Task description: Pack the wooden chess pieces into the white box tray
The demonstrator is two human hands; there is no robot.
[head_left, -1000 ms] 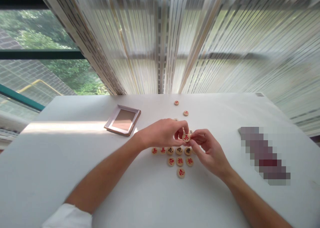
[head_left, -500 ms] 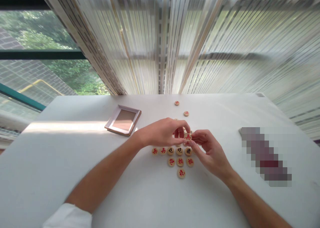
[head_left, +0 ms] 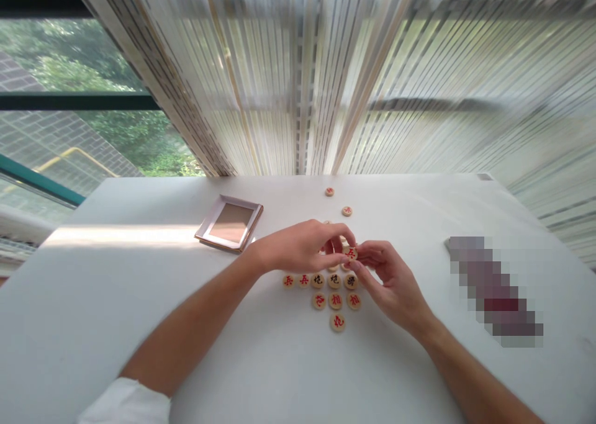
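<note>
A round wooden Chinese chess piece (head_left: 350,254) with a red character is pinched between the fingertips of both hands, above other pieces. My left hand (head_left: 316,245) grips it from the left, my right hand (head_left: 388,281) from the right. Just below my hands lies a row with two red-marked pieces at the left, a black-marked piece (head_left: 334,280) in the middle and more beside it. Nearer to me is a shorter row with a red-marked piece (head_left: 336,300) at its centre. A single red-marked piece (head_left: 338,322) lies closest. My hands partly hide further pieces.
Two loose pieces lie farther back, one red-marked piece (head_left: 347,211) nearer and another red-marked piece (head_left: 329,192) beyond it. A shallow open box (head_left: 203,238) stands to the left. At the right lies a blurred-out dark object (head_left: 496,293). Striped curtains (head_left: 302,101) hang behind the white table (head_left: 139,287).
The held Chinese chess piece has turned slightly between my fingertips. Both hands stay in nearly the same place, and the pieces on the table have not moved.
</note>
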